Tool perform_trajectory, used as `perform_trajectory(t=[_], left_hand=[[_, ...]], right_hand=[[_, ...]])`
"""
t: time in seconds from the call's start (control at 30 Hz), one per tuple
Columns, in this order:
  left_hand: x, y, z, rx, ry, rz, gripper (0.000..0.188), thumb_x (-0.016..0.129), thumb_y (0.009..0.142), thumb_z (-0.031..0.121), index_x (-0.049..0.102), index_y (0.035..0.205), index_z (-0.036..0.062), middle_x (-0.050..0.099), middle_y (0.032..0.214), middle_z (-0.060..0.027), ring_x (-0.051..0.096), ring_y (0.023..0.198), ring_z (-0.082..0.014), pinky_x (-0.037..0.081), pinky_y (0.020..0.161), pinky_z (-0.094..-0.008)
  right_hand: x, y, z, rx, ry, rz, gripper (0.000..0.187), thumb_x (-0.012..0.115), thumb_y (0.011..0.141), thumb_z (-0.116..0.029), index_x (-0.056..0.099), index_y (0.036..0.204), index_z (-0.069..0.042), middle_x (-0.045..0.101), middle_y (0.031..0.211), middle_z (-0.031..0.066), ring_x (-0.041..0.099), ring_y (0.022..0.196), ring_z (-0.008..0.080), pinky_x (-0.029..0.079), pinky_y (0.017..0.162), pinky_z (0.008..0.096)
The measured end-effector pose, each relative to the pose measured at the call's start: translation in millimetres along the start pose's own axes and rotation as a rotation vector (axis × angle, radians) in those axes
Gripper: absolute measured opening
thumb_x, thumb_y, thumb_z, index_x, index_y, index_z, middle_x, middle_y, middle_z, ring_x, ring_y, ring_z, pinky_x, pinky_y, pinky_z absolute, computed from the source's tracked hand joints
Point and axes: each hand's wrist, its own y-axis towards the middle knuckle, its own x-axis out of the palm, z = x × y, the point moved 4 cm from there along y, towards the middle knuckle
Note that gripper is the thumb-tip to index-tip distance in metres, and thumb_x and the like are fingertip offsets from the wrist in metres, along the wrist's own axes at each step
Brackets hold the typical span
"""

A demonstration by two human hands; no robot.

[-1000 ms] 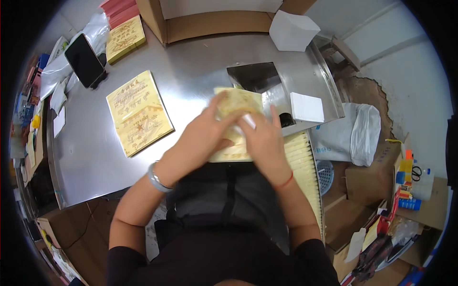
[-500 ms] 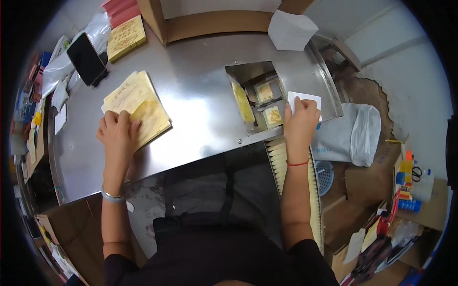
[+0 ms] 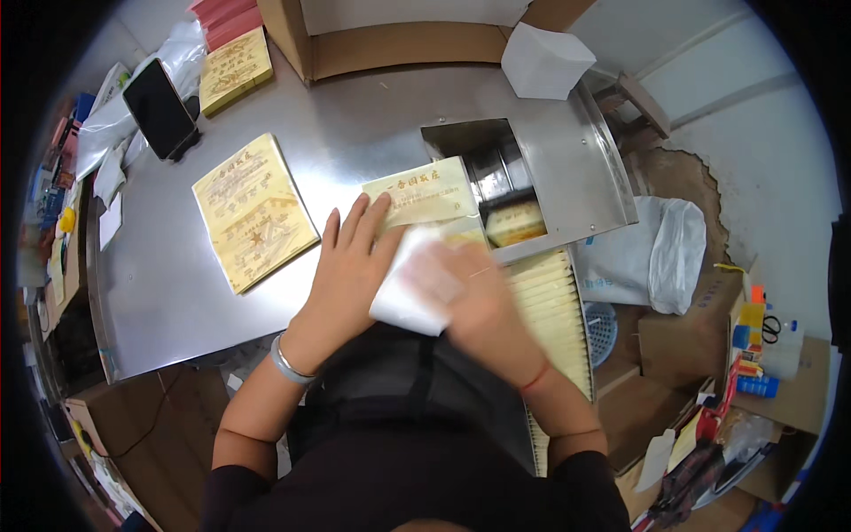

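My left hand (image 3: 350, 266) lies near the table's front edge, fingers stretched out flat, fingertips on a yellow printed paper packet (image 3: 434, 191). That packet sits just left of the square opening in the table. My right hand (image 3: 483, 306), smeared by motion, is closed on a folded white sheet of paper (image 3: 408, 306). The sheet covers the lower part of the packet and meets the left hand's fingers. A squared stack of similar yellow packets (image 3: 257, 213) rests to the left. Inside the opening (image 3: 465, 137), another yellow packet (image 3: 516, 223) shows at the near end.
A phone (image 3: 160, 111) stands on the left. Behind are another yellow stack (image 3: 235, 71), pink paper (image 3: 222, 19), a cardboard box (image 3: 408, 44) and a white paper stack (image 3: 548, 62). A long row of yellow packets (image 3: 554, 310) runs below the table edge, beside a white bag (image 3: 638, 253).
My left hand has left the stack, now squared, and moved right. My right hand has brought the white paper leftward. A yellow packet now lies beside the opening, which holds fewer packets.
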Motion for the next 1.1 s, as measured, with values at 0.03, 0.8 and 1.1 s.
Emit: perform_trajectory(t=[0.03, 0.8, 1.1], left_hand=[[-0.5, 2.0, -2.7, 0.003, -0.003, 0.004, 0.056, 0.077, 0.071, 0.022, 0.055, 0.119, 0.0026, 0.038, 0.144, -0.0236, 0.033, 0.137, -0.0429, 0.027, 0.110, -0.0587], [10.8, 67.5, 5.8, 0.055, 0.122, -0.057, 0.059, 0.069, 0.076, 0.057, 0.060, 0.108, 0.0083, 0.039, 0.144, -0.0256, 0.043, 0.127, -0.0423, 0.038, 0.096, -0.0579], [1.8, 14.2, 22.0, -0.088, -0.060, 0.148, 0.046, 0.071, 0.080, 0.041, 0.058, 0.110, 0.0088, 0.048, 0.130, -0.0270, 0.061, 0.056, -0.0229, 0.051, 0.047, -0.0317]], right_hand=[[12.9, 1.0, -20.1, -0.121, 0.016, -0.153, 0.033, 0.059, 0.082, -0.005, 0.068, 0.114, -0.008, 0.065, 0.113, 0.0143, 0.061, 0.108, 0.0311, 0.042, 0.099, 0.0504], [-38.7, 150.5, 235.3, 0.543, -0.478, -0.126, 0.035, 0.052, 0.085, -0.029, 0.069, 0.086, 0.001, 0.068, 0.094, 0.0268, 0.064, 0.092, 0.0451, 0.051, 0.082, 0.0520], [-106.2, 43.4, 153.1, 0.308, -0.219, 0.167, 0.027, 0.061, 0.079, -0.003, 0.069, 0.104, 0.001, 0.068, 0.108, 0.0156, 0.061, 0.097, 0.0337, 0.049, 0.082, 0.0417]])
